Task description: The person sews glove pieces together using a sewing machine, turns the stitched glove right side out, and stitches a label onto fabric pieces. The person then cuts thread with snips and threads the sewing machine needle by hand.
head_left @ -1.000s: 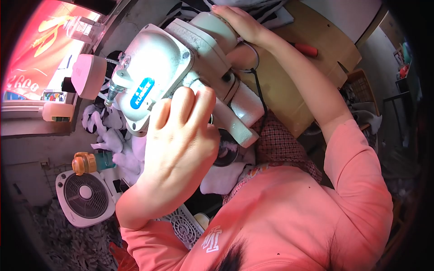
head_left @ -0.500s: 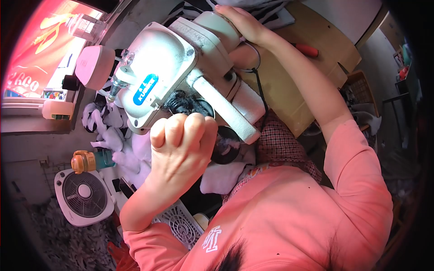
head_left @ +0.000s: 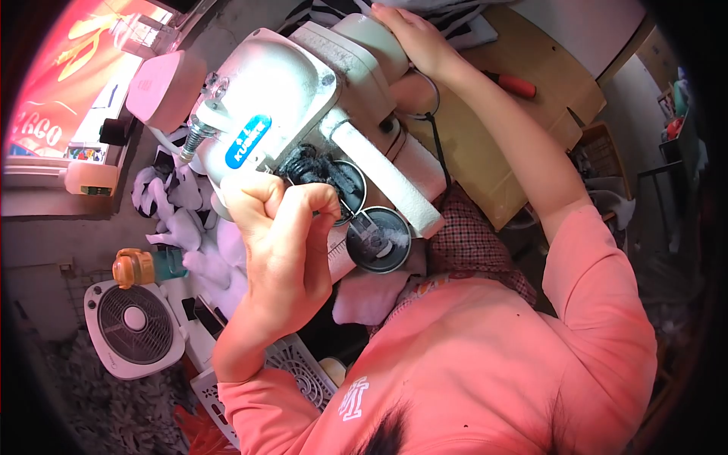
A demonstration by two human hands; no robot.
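Observation:
A white machine point(head_left: 262, 83) with a blue label fills the upper middle. Just below the label, my left hand point(head_left: 280, 235) is closed with curled fingers; whatever is between them is hidden. Dark fluffy material point(head_left: 307, 167) lies beside those fingers, at two round metal discs, the nearer one point(head_left: 379, 240) dusted with fluff. A thick white bar point(head_left: 387, 178) slants above the discs. My right hand point(head_left: 417, 42) lies with stretched fingers against the machine's round white wheel point(head_left: 371, 45) at the back.
Left of the machine are a pink lamp-like object point(head_left: 165, 91), black-and-white fluffy pieces point(head_left: 178, 201), an orange-capped bottle point(head_left: 135, 267) and a box fan point(head_left: 135, 326). A brown board point(head_left: 493, 152) bearing a red-handled item point(head_left: 517, 85) lies right.
My left hand has come down from the white bar and turned, uncovering the dark material and the discs. My right hand stays at the wheel. The view has shifted slightly.

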